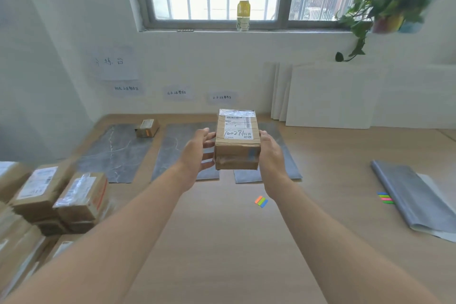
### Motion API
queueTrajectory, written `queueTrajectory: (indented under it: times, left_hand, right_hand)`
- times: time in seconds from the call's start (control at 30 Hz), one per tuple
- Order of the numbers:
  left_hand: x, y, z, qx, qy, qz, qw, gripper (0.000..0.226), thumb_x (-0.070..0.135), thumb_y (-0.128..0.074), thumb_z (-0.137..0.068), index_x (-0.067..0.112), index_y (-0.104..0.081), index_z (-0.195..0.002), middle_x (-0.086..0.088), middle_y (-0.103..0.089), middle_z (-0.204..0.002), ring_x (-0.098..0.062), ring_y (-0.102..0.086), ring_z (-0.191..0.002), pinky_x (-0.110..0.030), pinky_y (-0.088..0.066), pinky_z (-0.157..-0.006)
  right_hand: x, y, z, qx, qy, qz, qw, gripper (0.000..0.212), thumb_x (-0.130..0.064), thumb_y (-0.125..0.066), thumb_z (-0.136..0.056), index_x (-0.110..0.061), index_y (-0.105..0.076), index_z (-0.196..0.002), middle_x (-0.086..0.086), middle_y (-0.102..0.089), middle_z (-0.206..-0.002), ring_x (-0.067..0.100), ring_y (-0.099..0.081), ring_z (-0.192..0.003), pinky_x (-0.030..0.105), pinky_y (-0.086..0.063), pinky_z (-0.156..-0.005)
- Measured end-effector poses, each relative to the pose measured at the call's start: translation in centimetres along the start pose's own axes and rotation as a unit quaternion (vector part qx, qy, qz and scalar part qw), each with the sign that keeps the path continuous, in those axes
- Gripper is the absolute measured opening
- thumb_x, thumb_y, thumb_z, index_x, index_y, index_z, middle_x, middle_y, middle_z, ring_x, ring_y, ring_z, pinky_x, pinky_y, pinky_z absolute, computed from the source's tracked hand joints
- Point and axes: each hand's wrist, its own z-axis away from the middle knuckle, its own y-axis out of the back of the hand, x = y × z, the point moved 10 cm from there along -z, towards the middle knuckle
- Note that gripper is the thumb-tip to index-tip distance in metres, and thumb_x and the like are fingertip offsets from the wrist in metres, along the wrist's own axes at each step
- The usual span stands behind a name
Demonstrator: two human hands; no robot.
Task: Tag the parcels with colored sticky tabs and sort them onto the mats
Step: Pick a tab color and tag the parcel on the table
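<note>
I hold a brown cardboard parcel (pixel 237 148) with a white shipping label in the air, above the gap between the middle grey mat (pixel 172 148) and the right grey mat (pixel 286 158). A blue tab sticks to its near face. My right hand (pixel 271 158) grips its right side. My left hand (pixel 197 153) touches its left side with straight, spread fingers. A small parcel (pixel 147 128) with an orange tab lies on the left mat (pixel 116 153). Loose orange, green and blue sticky tabs (pixel 261 201) lie on the wooden table.
Several untagged parcels (pixel 74 195) are stacked at the table's left edge. A grey folder (pixel 417 200) with a strip of coloured tabs (pixel 385 198) lies at the right. White boards (pixel 328 99) lean on the wall. Paper labels hang above the mats.
</note>
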Motion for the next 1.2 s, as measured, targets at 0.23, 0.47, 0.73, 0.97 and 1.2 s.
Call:
queueTrajectory:
  times: [0.23, 0.47, 0.73, 0.97, 1.2]
  left_hand:
    - [-0.8, -3.2, -5.1, 0.002, 0.022, -0.01, 1.0, 0.042, 0.048, -0.037, -0.101, 0.025, -0.065, -0.123, 0.001, -0.066, -0.119, -0.024, -0.063, -0.107, -0.041, -0.051, -0.1]
    - [-3.2, -6.5, -13.8, 0.04, 0.047, -0.05, 0.997, 0.046, 0.051, -0.036, -0.1, 0.026, -0.064, -0.127, 0.004, -0.067, -0.123, -0.024, -0.061, -0.112, -0.038, -0.047, -0.101]
    - [-4.2, -9.2, -23.0, 0.047, 0.063, -0.041, 0.996, 0.045, 0.05, -0.036, -0.1, 0.027, -0.065, -0.125, 0.006, -0.068, -0.124, -0.023, -0.061, -0.102, -0.039, -0.048, -0.096]
    - [-5.4, -9.3, -31.4, 0.027, 0.089, -0.033, 0.995, 0.047, 0.051, -0.036, -0.1, 0.025, -0.064, -0.128, 0.006, -0.067, -0.126, -0.023, -0.063, -0.101, -0.04, -0.048, -0.098]
    - [-8.1, -8.7, -40.3, 0.022, 0.122, 0.001, 0.992, 0.036, 0.042, -0.04, -0.102, 0.023, -0.062, -0.124, 0.006, -0.063, -0.126, -0.026, -0.064, -0.112, -0.037, -0.044, -0.109]
  right_hand:
    - [1.9, 1.6, -6.2, 0.003, -0.018, 0.005, 1.0, 0.039, -0.041, -0.033, -0.108, -0.031, -0.067, -0.123, -0.009, -0.072, -0.114, 0.01, -0.064, -0.109, 0.027, -0.05, -0.093]
    - [5.9, 3.0, -16.0, -0.025, -0.044, 0.007, 0.999, 0.038, -0.039, -0.032, -0.109, -0.031, -0.066, -0.121, -0.007, -0.073, -0.111, 0.011, -0.065, -0.107, 0.03, -0.052, -0.092]
    - [9.2, 3.1, -25.5, -0.05, -0.051, 0.031, 0.997, 0.039, -0.044, -0.033, -0.104, -0.039, -0.069, -0.117, -0.01, -0.072, -0.116, 0.011, -0.065, -0.112, 0.035, -0.053, -0.096]
    - [12.1, 1.6, -32.4, -0.026, -0.087, 0.04, 0.995, 0.035, -0.038, -0.032, -0.108, -0.037, -0.065, -0.12, -0.011, -0.069, -0.117, 0.005, -0.062, -0.109, 0.023, -0.047, -0.083]
    - [16.7, -0.9, -39.3, -0.013, -0.139, 0.035, 0.99, 0.034, -0.036, -0.033, -0.108, -0.038, -0.064, -0.12, -0.017, -0.07, -0.11, -0.001, -0.062, -0.102, 0.018, -0.045, -0.077]
